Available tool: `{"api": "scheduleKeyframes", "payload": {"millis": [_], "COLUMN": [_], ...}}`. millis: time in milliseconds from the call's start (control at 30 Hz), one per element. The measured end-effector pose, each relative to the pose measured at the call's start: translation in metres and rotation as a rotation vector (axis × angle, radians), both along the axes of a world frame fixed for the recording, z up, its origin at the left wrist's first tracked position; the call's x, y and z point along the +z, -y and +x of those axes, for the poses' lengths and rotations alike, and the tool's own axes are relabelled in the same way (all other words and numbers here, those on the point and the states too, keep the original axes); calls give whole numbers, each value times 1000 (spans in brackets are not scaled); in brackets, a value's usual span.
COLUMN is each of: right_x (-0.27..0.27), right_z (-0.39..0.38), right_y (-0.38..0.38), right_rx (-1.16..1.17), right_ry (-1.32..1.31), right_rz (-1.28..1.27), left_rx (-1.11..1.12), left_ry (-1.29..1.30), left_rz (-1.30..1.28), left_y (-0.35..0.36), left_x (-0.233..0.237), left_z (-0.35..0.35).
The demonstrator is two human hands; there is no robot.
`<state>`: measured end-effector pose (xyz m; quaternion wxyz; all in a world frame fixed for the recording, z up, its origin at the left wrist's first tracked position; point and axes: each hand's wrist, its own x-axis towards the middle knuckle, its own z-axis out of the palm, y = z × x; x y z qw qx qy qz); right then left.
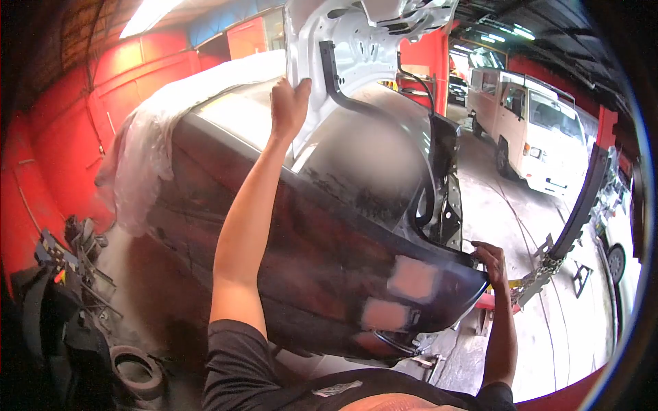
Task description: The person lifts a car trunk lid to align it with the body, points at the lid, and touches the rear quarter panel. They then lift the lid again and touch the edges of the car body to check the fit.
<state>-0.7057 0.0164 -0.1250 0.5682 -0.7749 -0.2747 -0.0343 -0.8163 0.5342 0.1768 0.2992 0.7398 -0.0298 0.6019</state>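
Note:
A dark car body [226, 198] with pinkish sanded patches [413, 279] fills the middle of the head view. Above it rises a silver-white lid [363, 51], its inner side facing me. My left hand [289, 108] is up at the lid's left edge, fingers curled around it and thumb upward. Lower right, my right hand [491, 260] is by the body's corner, its fingers stretched toward the edge; whether they press on it is hard to see. A black rubber strip [332, 68] hangs along the lid's opening.
Clear plastic sheeting [140, 151] drapes the car's far left. Black parts [51, 294] and a round tyre-like ring [136, 371] lie on the left floor. A white van [528, 127] stands at the back right. A dark post [579, 205] with a chain [538, 274] is nearer.

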Motion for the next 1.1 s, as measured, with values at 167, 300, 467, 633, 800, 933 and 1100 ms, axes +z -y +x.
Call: {"api": "scheduleKeyframes", "payload": {"millis": [167, 300, 467, 633, 800, 933, 1100], "right_x": [0, -8, -3, 1, -2, -6, -7], "right_z": [-2, 6, 2, -1, -1, 5, 5], "right_y": [0, 3, 2, 3, 3, 5, 5], "right_rx": [4, -3, -12, 3, 5, -5, 0], "right_ry": [12, -39, -53, 13, -63, -79, -95], "right_rz": [2, 5, -3, -63, 37, 48, 88], "left_rx": [6, -32, -83, -100, -38, 96, 68], "left_ry": [-60, -59, -21, -2, -66, -195, 145], "left_rz": [-36, -61, -36, -38, 0, 86, 163], "left_y": [-10, -12, -10, -10, -14, -17, -17], "left_x": [-30, -47, -56, -58, -56, -35, 25], "left_z": [5, 3, -2, 2, -1, -12, -8]}}
